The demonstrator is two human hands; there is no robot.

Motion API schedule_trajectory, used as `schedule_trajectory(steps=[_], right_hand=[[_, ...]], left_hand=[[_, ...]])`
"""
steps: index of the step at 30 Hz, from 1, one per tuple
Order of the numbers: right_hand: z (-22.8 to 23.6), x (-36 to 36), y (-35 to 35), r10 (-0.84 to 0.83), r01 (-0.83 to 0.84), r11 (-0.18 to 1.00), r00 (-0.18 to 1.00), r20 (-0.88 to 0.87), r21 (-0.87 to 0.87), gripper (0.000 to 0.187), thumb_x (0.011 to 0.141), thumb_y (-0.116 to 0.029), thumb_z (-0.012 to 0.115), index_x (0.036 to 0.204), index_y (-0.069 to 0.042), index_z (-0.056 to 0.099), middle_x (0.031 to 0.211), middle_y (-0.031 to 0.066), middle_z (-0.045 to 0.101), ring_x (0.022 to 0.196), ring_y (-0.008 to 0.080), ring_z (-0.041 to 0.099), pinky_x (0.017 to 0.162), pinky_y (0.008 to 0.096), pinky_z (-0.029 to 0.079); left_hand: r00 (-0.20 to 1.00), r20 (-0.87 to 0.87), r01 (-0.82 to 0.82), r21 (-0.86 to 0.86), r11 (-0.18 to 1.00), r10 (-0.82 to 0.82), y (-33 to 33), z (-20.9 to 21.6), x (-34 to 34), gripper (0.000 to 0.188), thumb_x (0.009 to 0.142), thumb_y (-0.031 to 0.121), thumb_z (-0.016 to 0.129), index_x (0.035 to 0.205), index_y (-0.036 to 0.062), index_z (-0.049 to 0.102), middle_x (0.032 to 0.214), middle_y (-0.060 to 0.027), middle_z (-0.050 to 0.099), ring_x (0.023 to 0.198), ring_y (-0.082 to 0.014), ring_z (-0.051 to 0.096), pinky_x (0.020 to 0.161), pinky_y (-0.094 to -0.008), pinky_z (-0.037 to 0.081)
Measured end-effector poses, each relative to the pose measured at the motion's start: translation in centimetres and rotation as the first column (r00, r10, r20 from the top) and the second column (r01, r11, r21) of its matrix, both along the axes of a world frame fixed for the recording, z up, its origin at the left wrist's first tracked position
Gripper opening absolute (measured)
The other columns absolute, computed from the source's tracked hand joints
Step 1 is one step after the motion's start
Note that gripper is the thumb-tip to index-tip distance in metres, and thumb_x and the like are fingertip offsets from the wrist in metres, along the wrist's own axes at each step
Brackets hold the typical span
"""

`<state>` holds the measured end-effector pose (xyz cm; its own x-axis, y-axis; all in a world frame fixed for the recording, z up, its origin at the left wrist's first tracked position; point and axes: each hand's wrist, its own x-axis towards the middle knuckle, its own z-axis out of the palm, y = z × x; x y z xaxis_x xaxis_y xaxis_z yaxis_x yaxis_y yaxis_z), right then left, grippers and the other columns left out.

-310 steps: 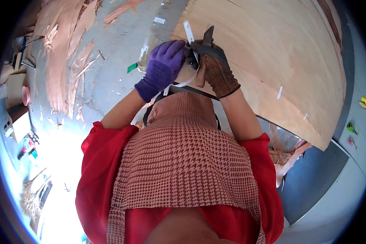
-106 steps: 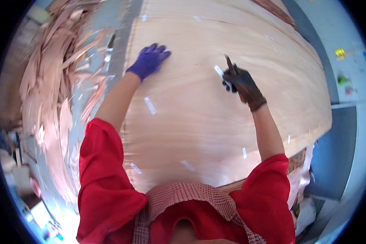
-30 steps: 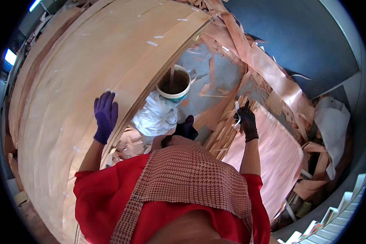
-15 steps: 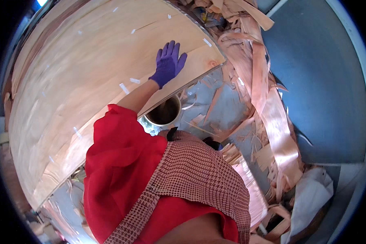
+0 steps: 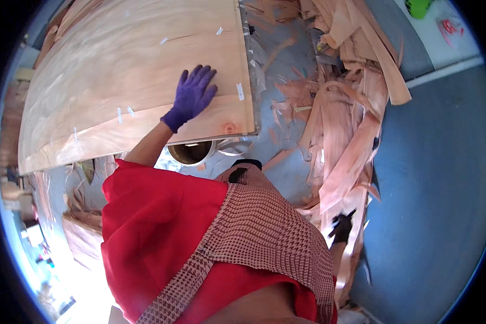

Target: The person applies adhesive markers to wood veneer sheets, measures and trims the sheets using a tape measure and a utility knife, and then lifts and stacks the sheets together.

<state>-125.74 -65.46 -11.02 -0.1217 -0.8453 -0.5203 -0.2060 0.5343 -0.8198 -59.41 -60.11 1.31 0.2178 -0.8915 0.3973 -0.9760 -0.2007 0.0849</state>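
Observation:
My left hand (image 5: 190, 98), in a purple glove, lies flat with fingers spread on a large pale wood veneer sheet (image 5: 146, 70). It rests near the sheet's right corner, beside a brown knot. Several short white tape pieces (image 5: 240, 91) are stuck on the sheet. At the lower right my right hand (image 5: 342, 227), in a dark glove, is over the pinkish veneer strips (image 5: 337, 156). Its fingers look apart, somewhat blurred, and nothing shows in them. Whether it touches the strips I cannot tell.
A round bucket (image 5: 191, 153) with a pale rim stands partly under the sheet's near edge. Veneer scraps litter the grey floor (image 5: 286, 54). A large blue-grey panel (image 5: 426, 178) takes up the right side. A bright green object (image 5: 417, 7) lies at the far right.
The view has turned, so the veneer sheet's corner appears farther left and lower. My left hand stays flat on the sheet. My right hand has come into view at the lower right.

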Motion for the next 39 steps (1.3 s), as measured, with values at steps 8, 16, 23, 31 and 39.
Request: schedule_trajectory(steps=[8, 16, 23, 31, 39], right_hand=[[6.3, 13.7, -25.3, 0.402, -0.398, 0.908, 0.916, 0.001, -0.130, 0.015, 0.080, -0.024, 0.052, 0.072, -0.011, 0.054, 0.061, 0.0011, 0.053, 0.048, 0.0126, 0.048, 0.045, 0.0266, 0.041], [-2.3, 8.3, -33.8, 0.679, -0.650, 0.734, 0.704, -0.206, 0.197, 0.010, 0.081, -0.014, 0.051, 0.073, -0.007, 0.051, 0.059, 0.0051, 0.050, 0.046, 0.0169, 0.048, 0.048, 0.0296, 0.043], [-5.5, 16.6, -50.2, 0.515, -0.975, -0.200, -0.024, -0.857, -0.092, 0.012, 0.076, -0.012, 0.053, 0.065, -0.007, 0.051, 0.059, 0.0081, 0.051, 0.049, 0.0224, 0.050, 0.050, 0.0347, 0.043], [-5.3, 42.7, -65.5, 0.842, -0.870, 0.477, 0.493, 0.217, 0.125, 0.014, 0.076, -0.018, 0.061, 0.082, -0.005, 0.059, 0.064, 0.0078, 0.057, 0.057, 0.0205, 0.055, 0.052, 0.0303, 0.043], [2.4, 63.6, -67.1, 0.901, -0.965, 0.238, 0.178, 0.396, -0.107, 0.014, 0.079, -0.015, 0.057, 0.086, -0.003, 0.057, 0.072, 0.0044, 0.057, 0.061, 0.0134, 0.052, 0.053, 0.0249, 0.041]], left_hand=[[0.890, 0.089, -0.441, -0.086, 0.893, 0.448, -14.7, -1.0, 6.9, 0.050, 0.085, 0.040, 0.043, 0.119, 0.0034, 0.045, 0.124, -0.0179, 0.043, 0.115, -0.0334, 0.040, 0.092, -0.0503, 0.031], [0.863, 0.049, -0.506, 0.096, 0.857, 0.503, -19.2, -4.2, 7.2, 0.056, 0.084, 0.044, 0.041, 0.123, 0.0033, 0.041, 0.129, -0.0186, 0.038, 0.122, -0.0333, 0.033, 0.099, -0.0505, 0.024], [0.843, 0.119, -0.538, 0.191, 0.821, 0.525, -19.5, -2.8, 7.1, 0.055, 0.082, 0.038, 0.046, 0.123, 0.0027, 0.041, 0.130, -0.0183, 0.037, 0.122, -0.0323, 0.033, 0.100, -0.0470, 0.023], [0.811, 0.115, -0.570, 0.375, 0.731, 0.574, -19.8, -1.0, 6.7, 0.056, 0.082, 0.036, 0.047, 0.125, 0.0016, 0.038, 0.131, -0.0175, 0.035, 0.123, -0.0317, 0.032, 0.102, -0.0454, 0.023], [0.754, 0.001, -0.565, 0.512, 0.647, 0.657, -23.3, 3.1, 7.3, 0.049, 0.077, 0.032, 0.054, 0.117, 0.0045, 0.046, 0.126, -0.0157, 0.042, 0.117, -0.0295, 0.040, 0.098, -0.0447, 0.028]])
